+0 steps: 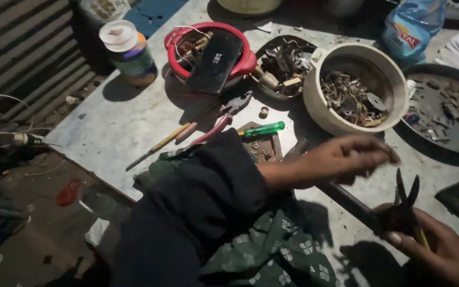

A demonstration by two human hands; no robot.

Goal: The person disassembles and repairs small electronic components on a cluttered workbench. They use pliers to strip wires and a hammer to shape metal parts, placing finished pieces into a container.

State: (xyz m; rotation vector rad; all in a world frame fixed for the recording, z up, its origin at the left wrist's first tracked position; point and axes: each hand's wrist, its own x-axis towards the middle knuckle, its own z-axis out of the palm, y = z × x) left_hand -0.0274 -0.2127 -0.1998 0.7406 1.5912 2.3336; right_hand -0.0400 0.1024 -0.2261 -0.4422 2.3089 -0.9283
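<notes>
My left hand (346, 158) reaches across from a dark sleeve, and its fingertips pinch a small brownish piece (392, 154) just below a cream bowl (394, 69) full of metal scraps. The piece is blurred, so I cannot tell its kind. At the bottom right, my right hand (444, 252) grips dark pliers (404, 204) by the handles, with the jaws apart and pointing up. The pliers are a short way below the left hand's fingertips and do not touch them. A dark bar (346, 197) lies on the grey metal table (123, 122) between the two hands.
A red bowl (179, 64) holds a phone and parts, with a white-lidded jar (128, 50) to its left. A green-handled screwdriver (261, 129), pink-handled pliers (216, 127) and a yellow-handled tool (160, 144) lie mid-table. A dark tray (447, 109) of scraps sits right. Green patterned cloth (274, 258) covers my lap.
</notes>
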